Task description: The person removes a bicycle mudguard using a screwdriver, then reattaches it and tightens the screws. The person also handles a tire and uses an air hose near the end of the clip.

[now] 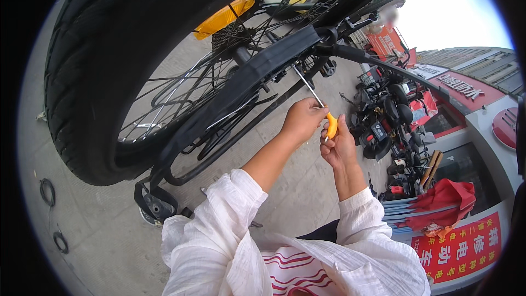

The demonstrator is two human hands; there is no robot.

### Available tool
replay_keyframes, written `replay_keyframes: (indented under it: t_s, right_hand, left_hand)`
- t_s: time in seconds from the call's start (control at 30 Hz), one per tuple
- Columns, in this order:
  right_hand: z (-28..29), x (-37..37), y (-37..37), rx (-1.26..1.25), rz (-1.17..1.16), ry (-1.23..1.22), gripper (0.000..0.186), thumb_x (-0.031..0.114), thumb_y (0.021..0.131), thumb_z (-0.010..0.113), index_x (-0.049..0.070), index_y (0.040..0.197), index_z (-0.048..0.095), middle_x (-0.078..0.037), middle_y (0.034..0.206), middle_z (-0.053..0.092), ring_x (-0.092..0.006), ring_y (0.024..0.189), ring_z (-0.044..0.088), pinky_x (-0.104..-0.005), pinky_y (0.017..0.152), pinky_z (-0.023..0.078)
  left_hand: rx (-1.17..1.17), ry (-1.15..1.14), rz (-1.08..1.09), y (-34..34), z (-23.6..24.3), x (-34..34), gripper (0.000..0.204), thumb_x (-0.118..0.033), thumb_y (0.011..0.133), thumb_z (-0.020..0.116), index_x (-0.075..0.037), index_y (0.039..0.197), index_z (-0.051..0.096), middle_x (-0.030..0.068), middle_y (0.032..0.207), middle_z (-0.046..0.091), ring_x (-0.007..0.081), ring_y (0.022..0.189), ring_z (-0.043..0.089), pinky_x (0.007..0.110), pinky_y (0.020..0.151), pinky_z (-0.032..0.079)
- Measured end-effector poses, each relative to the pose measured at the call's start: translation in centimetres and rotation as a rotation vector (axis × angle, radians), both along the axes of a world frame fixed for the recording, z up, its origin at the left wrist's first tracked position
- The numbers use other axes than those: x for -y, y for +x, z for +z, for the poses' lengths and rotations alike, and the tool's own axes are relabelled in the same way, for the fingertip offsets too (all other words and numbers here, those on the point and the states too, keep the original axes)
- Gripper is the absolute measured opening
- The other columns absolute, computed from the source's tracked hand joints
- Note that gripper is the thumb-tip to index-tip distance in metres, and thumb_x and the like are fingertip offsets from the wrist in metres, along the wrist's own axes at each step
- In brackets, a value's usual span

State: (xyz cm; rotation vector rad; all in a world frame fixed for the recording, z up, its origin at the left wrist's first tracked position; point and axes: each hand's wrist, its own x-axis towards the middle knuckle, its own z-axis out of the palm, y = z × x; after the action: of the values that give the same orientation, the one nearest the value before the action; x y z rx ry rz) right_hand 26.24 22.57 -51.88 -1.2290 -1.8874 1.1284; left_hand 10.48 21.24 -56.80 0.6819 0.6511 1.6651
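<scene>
Probably light and stiff, the tool [331, 121], its tip near the frame [246, 71], is best held by the handle [332, 127], which is gripped in closed fingers by the right hand [344, 151], while the shaft [309, 87] is pinched by the left hand [301, 123].

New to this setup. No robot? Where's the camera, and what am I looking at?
No robot: just a person's two bare hands. The single picture comes from a wide fisheye camera on their head, looking down, so straight edges bend near the rim. The right hand has its grip on a curved yellow handle; the left hand pinches near where a slim metal shaft meets it. The shaft points up to a black frame bar beside a black-tyred spoked wheel. Thin black coiled cables lie on the grey paved ground; dark parked two-wheelers stand right.
</scene>
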Motion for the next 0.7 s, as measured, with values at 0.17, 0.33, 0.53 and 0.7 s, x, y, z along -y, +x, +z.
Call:
replay_keyframes:
  t_s: [0.17,0.33,0.53,0.7]
  right_hand:
    - [0.6,-0.9,0.8,-0.326,0.072,-0.524,0.045,0.045,0.100,0.051,0.003,0.115,0.060,-0.009,0.084,0.068,-0.0158,0.060,0.061,-0.0272,0.055,0.050]
    - [-1.1,0.6,0.1,0.377,-0.005,0.931,0.038,0.029,0.098,0.059,-0.001,0.122,0.058,-0.011,0.087,0.067,-0.0203,0.072,0.064,-0.0315,0.066,0.052]
    - [0.2,0.1,-0.1,0.073,-0.076,0.152,0.044,0.042,0.100,0.050,0.000,0.100,0.065,-0.008,0.074,0.064,-0.0167,0.061,0.059,-0.0300,0.056,0.047]
    - [1.2,-2.1,0.0,-0.369,-0.055,-0.814,0.065,0.060,0.102,0.031,0.006,0.077,0.058,-0.005,0.058,0.056,-0.0112,0.047,0.050,-0.0251,0.044,0.039]
  left_hand:
    - [-0.015,-0.043,0.001,0.1,0.0,-0.2,0.019,-0.017,0.094,0.065,-0.001,0.105,0.066,0.0032,0.088,0.068,0.0059,0.071,0.055,0.022,0.066,0.048]
    - [-0.013,-0.024,0.031,0.3,0.0,-0.3,0.018,-0.016,0.094,0.065,-0.002,0.105,0.066,0.0032,0.088,0.068,0.0061,0.071,0.056,0.022,0.066,0.048]
    - [-0.025,-0.013,0.017,0.2,-0.2,-0.3,0.016,-0.016,0.094,0.065,-0.002,0.102,0.065,0.0025,0.086,0.067,0.0064,0.071,0.055,0.022,0.065,0.047]
    - [-0.012,-0.018,0.019,-0.1,-0.1,-0.3,0.016,-0.016,0.094,0.065,-0.002,0.101,0.066,0.0023,0.086,0.068,0.0063,0.072,0.056,0.022,0.065,0.046]
